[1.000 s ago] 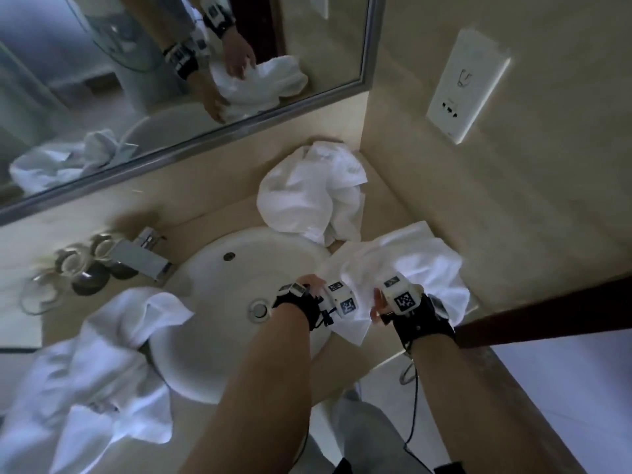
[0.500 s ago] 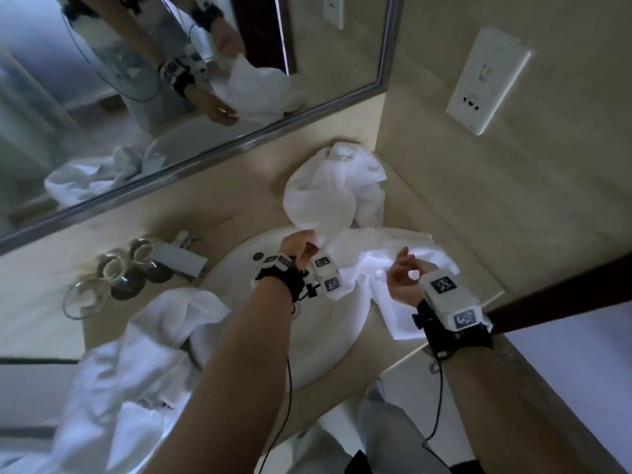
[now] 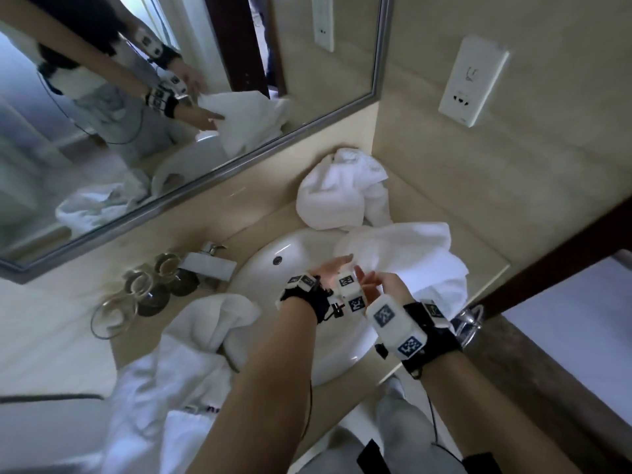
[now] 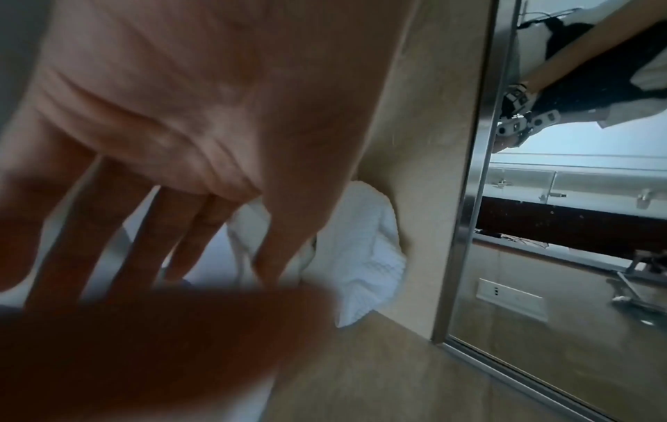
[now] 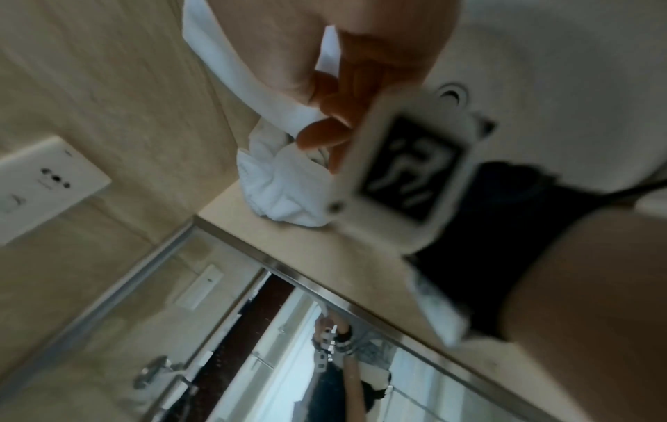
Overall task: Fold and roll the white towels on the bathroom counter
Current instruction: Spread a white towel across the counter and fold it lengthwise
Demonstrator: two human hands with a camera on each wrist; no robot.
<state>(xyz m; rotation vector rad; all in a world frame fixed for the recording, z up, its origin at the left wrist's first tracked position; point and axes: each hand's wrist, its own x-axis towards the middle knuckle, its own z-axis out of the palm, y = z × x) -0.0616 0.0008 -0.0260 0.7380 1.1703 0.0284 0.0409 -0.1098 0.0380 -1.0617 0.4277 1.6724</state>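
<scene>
Three white towels lying around the sink [image 3: 301, 336]: one bunched behind it [image 3: 338, 196], one heaped left [image 3: 191, 357], one draping over its right rim [image 3: 410, 258], likely for flattening. Hovering above that last one, left hand [image 3: 333, 270] reaching with fingers straight, right hand [image 3: 379, 289] loosely curled, gripping nothing.

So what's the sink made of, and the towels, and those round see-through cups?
The sink looks like glazed white ceramic: smooth and glossy, with bright light spots. The towels, like the one in the corner, look like soft cotton terry: matt, crumpled, and a nubby weave shows in the left wrist view. The cups seem to be clear glass, though clear plastic can't be ruled out.
</scene>
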